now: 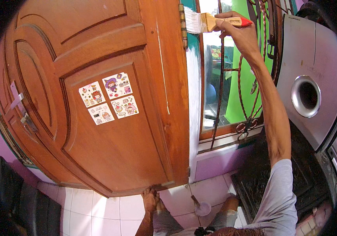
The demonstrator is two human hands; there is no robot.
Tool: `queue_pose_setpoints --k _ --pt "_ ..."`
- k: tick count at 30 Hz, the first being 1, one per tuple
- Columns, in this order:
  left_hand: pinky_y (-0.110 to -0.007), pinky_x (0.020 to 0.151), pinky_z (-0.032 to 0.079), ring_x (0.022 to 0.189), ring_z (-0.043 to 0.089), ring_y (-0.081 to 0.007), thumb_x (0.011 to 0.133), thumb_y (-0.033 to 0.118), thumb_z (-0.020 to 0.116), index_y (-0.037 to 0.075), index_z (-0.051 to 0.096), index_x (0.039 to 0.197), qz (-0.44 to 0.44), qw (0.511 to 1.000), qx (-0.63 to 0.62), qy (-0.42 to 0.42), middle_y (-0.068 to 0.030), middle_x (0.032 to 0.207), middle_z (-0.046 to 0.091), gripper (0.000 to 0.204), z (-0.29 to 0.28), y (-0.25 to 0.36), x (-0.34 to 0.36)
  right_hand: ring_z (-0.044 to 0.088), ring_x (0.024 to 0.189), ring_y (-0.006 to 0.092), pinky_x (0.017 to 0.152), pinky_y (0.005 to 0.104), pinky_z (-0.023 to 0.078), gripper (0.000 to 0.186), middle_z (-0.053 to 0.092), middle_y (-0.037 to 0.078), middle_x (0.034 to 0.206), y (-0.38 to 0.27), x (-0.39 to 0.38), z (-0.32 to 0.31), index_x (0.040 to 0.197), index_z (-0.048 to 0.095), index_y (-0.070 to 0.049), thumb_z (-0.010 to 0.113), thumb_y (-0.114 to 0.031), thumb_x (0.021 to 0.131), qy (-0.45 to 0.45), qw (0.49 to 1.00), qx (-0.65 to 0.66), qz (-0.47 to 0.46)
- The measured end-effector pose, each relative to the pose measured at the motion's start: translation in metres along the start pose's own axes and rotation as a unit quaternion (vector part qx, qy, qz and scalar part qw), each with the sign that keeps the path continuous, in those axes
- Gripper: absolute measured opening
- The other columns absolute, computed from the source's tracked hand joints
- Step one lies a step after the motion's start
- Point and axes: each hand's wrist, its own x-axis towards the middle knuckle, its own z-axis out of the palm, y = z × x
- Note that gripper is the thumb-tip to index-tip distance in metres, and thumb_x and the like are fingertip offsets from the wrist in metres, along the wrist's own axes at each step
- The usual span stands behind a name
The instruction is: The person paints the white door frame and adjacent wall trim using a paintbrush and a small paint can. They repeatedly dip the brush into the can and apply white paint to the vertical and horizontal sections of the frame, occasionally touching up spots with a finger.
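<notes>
At the top, right of middle, a paintbrush (207,22) was held by the fingers (226,27) of the right hand (240,34), its bristles (193,21) on the white post (193,86). At the lower middle, the left hand (150,200) was curled by the brown door (113,151); any hold could not be told.

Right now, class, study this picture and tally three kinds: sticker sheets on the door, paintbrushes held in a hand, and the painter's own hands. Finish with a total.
Sticker sheets: 4
Held paintbrush: 1
Hands, left hand and right hand: 2
Total: 7
</notes>
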Motion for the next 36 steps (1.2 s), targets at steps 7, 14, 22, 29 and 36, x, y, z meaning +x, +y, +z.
queue_pose_setpoints --k 7,14,22,29,36 --pt "-0.053 0.109 0.031 0.126 0.049 -0.0378 0.086 0.027 0.070 0.002 0.067 0.118 -0.006 1.000 -0.009 -0.017 -0.0202 0.136 0.057 0.040 0.001 0.000 0.001 0.074 0.081 0.0134 0.069 0.0270 0.061 0.034 0.077 0.009 0.089 0.009 -0.009 -0.002 0.112 0.073 -0.004 0.071 -0.032 0.094 -0.024 1.000 -0.013 -0.013" --pt "-0.053 0.111 0.031 0.127 0.049 -0.0379 0.087 0.025 0.070 0.003 0.068 0.117 -0.008 1.000 -0.003 -0.016 -0.0203 0.136 0.056 0.037 0.012 -0.012 -0.002 0.071 0.074 0.0117 0.063 0.0268 0.057 0.028 0.076 0.007 0.087 0.008 -0.025 0.005 0.109 0.074 -0.004 0.072 -0.024 0.089 -0.011 1.000 0.023 0.000" --pt "-0.052 0.110 0.032 0.125 0.050 -0.0377 0.087 0.025 0.070 0.005 0.066 0.121 -0.004 1.000 -0.015 -0.010 -0.0188 0.134 0.058 0.040 0.003 -0.004 0.001 0.069 0.073 0.0110 0.061 0.0264 0.055 0.023 0.075 0.004 0.085 0.009 -0.044 0.011 0.104 0.074 -0.006 0.072 -0.021 0.087 -0.006 0.998 0.061 0.018" --pt "-0.052 0.109 0.033 0.125 0.050 -0.0374 0.085 0.025 0.070 0.005 0.064 0.125 -0.014 1.000 -0.009 -0.005 -0.0184 0.132 0.059 0.046 0.012 -0.010 0.000 0.071 0.080 0.0128 0.066 0.0265 0.057 0.023 0.074 0.007 0.093 0.006 -0.064 0.015 0.106 0.072 -0.002 0.072 -0.020 0.091 0.003 0.998 0.048 0.035" --pt "-0.052 0.110 0.032 0.127 0.049 -0.0377 0.084 0.024 0.070 0.006 0.064 0.126 -0.015 1.000 -0.023 -0.015 -0.0191 0.133 0.058 0.047 0.006 -0.005 0.002 0.073 0.084 0.0140 0.071 0.0264 0.058 0.024 0.075 0.008 0.097 0.006 -0.071 0.014 0.109 0.070 -0.001 0.071 -0.019 0.093 0.001 0.999 0.012 0.036"
